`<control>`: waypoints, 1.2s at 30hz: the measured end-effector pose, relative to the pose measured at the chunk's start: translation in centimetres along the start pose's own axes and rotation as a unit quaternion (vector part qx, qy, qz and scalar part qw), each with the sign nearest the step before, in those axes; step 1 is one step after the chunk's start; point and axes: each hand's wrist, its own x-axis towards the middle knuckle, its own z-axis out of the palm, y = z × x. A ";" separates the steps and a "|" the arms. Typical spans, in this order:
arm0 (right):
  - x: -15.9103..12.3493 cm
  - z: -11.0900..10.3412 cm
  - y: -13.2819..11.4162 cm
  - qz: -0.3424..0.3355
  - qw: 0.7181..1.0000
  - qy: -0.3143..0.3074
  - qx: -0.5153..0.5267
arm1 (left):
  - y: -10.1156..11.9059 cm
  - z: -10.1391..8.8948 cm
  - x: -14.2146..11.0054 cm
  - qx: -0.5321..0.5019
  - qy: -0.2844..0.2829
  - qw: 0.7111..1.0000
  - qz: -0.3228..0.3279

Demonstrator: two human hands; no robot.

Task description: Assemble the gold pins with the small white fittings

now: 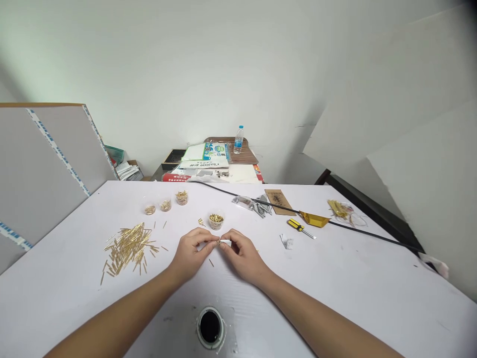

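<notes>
"At the middle of the white table (354,303), what do you find?"

"Two bare hands, brought together. The left hand (193,252) has thumb and forefinger pinched closed; the right hand (242,252) likewise. Where the fingertips meet, they grip a tiny gold-coloured piece (218,242), too small from where I stand to identify."

"And the white item (225,242) by the right thumb?"

"It shows between that thumb and forefinger. Whether it is gripped, I cannot tell."

"Stock nearby?"

"Just beyond the fingertips, a clear cup (215,226) filled with gold-coloured parts. One loose pin (211,263) lies on the tabletop between the hands, on the near side. Left of the left hand, a heap of gold-coloured pins (128,248), spread loosely, pointing in various directions."

"Other containers?"

"Three small tubs (182,200) of similar parts, arranged in a slanting row beyond the heap. Between the forearms, near the front, a round container (210,326) with a black interior."

"Tools?"

"One yellow-and-black screwdriver (301,227), lying flat, well apart from the right hand."
</notes>
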 end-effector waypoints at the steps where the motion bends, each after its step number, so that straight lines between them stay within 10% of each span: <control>1: 0.0 0.0 0.0 -0.001 1.000 0.001 0.002 | 0.1 0.0 0.0 0.005 0.001 1.000 0.001; 36: -0.2 0.3 -0.1 -0.003 0.999 0.044 -0.024 | -0.1 0.3 0.0 0.013 0.027 0.999 0.012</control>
